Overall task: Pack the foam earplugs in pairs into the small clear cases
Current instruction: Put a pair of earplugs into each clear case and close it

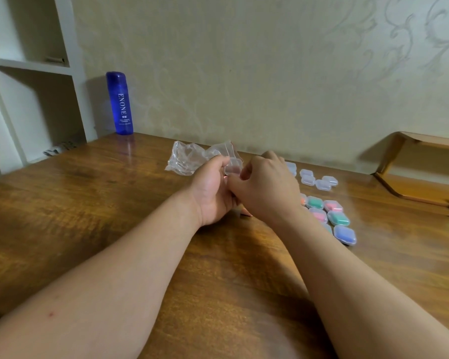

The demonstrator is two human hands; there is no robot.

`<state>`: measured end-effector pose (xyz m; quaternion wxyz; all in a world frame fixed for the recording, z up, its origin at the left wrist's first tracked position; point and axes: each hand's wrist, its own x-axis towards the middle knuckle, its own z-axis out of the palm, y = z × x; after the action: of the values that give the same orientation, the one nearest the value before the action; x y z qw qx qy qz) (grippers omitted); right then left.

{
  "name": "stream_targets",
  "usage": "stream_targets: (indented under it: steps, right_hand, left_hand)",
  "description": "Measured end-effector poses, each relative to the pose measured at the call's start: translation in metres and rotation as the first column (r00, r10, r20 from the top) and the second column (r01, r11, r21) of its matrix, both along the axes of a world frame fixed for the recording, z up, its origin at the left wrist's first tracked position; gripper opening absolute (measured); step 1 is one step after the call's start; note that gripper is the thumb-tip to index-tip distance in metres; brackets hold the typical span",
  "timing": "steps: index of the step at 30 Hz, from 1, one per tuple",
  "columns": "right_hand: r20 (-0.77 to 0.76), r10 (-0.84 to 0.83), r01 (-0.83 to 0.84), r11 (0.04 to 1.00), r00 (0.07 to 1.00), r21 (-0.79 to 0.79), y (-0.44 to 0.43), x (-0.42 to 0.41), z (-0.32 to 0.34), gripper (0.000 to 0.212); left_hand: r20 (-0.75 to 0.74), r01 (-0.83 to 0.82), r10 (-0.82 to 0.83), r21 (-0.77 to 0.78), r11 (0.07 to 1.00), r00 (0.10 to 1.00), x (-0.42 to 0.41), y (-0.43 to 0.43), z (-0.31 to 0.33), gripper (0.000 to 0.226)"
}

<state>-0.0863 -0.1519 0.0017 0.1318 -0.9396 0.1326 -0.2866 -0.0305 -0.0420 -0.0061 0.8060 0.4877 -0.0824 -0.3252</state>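
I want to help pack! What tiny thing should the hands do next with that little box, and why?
Probably tuck a pair in. The left hand and right hand pinch a clear case that looks empty, while the filled cases on the table already show colour.

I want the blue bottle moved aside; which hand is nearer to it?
Left. The left hand is to the right of the bottle and nearer the camera; the right hand is just beyond it, farther right.
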Motion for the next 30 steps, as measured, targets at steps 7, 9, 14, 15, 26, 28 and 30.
stream_targets:
  steps: [7, 9, 14, 15, 26, 28, 30]
  right_hand:
    - [0.177, 0.054, -0.121, 0.913, 0.983, 0.389, -0.019, -0.007, 0.012, 0.025]
    - [0.181, 0.073, -0.156, 0.848, 0.981, 0.507, -0.028, -0.011, 0.01, 0.029]
    - [0.138, 0.211, -0.252, 0.787, 0.968, 0.563, -0.036, -0.018, 0.002, 0.04]
    - [0.147, 0.234, -0.275, 0.768, 0.961, 0.578, -0.036, -0.018, 0.003, 0.041]
    - [0.22, 0.347, -0.408, 0.712, 0.912, 0.571, -0.032, -0.022, 0.007, 0.029]
    - [0.204, 0.374, -0.423, 0.734, 0.905, 0.53, -0.029, -0.022, 0.006, 0.018]
    - [0.134, 0.397, -0.411, 0.782, 0.908, 0.468, -0.027, -0.022, 0.003, 0.01]
  left_hand:
    - [-0.009, -0.021, 0.021, -0.02, 1.0, 1.0, 0.001, 0.0, 0.001, 0.042]
    - [-0.01, -0.023, 0.023, -0.005, 1.0, 1.0, 0.001, 0.001, 0.002, 0.045]
    - [0.038, 0.013, -0.013, 0.002, 1.0, 0.999, 0.0, 0.001, 0.001, 0.064]
    - [0.044, 0.025, -0.025, -0.002, 1.0, 0.999, 0.0, 0.001, 0.001, 0.064]
    - [0.002, 0.097, -0.097, -0.071, 0.993, 0.995, 0.001, 0.002, 0.001, 0.067]
    - [0.003, 0.11, -0.11, -0.092, 0.99, 0.994, 0.003, 0.004, 0.001, 0.065]
    - [0.016, 0.131, -0.13, -0.092, 0.987, 0.991, 0.004, 0.006, 0.001, 0.064]
